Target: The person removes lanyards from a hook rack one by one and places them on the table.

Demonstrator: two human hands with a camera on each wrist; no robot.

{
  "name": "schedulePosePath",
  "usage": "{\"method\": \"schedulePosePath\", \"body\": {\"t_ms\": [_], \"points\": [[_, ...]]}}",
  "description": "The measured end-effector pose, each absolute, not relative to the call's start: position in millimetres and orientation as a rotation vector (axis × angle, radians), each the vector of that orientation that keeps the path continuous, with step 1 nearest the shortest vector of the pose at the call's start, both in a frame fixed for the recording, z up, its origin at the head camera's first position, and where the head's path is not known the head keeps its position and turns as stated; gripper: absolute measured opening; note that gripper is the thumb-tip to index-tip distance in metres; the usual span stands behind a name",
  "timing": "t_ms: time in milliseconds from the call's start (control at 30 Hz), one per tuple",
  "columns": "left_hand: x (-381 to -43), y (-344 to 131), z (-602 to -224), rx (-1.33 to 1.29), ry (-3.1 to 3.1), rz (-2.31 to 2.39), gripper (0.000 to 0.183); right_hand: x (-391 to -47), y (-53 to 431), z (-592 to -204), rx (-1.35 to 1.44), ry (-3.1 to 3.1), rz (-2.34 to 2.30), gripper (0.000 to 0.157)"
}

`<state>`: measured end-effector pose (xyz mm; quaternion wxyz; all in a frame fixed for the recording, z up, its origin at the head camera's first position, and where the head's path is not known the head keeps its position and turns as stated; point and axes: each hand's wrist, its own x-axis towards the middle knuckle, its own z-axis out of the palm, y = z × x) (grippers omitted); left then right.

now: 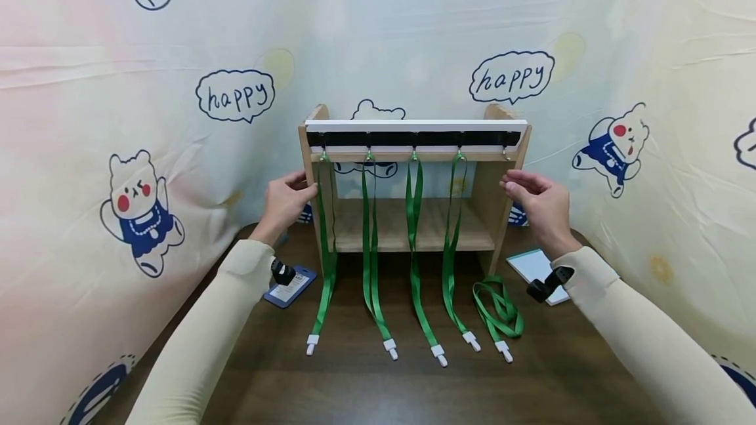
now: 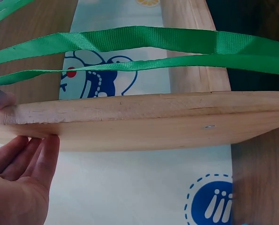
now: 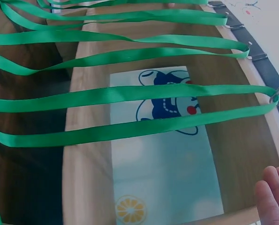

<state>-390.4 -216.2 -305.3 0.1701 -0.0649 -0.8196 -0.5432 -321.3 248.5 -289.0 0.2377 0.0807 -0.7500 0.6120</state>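
A small wooden rack stands on the table, a row of hooks along its top bar. Several green lanyards with white clips hang from the hooks; the rightmost hook is bare. My left hand holds the rack's left side panel, thumb at its front edge and fingers against the outer face. Beside the right panel is my right hand, fingers loosely bent and nothing in them; whether the fingertips touch the wood cannot be told. Another green lanyard lies looped on the table, below the rack's right side.
A blue badge holder lies on the table by the left forearm. Partly under the right wrist is a white card-like item with a teal edge. A printed cloth hangs behind and at both sides.
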Motion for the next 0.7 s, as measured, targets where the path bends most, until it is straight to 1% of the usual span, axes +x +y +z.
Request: {"method": "schedulePosePath", "body": {"t_ms": [300,700], "points": [[-389.8,-216.8,-304.6,-0.184,-2.342,-1.552,0.059,-323.9,237.9,-277.2,0.275,-2.052,1.622,0.042],[-388.8,-216.0,-303.4,-0.168,-2.343,-1.553,0.059,-327.8,226.5,-270.9,0.326,-2.048,1.613,0.038]]}}
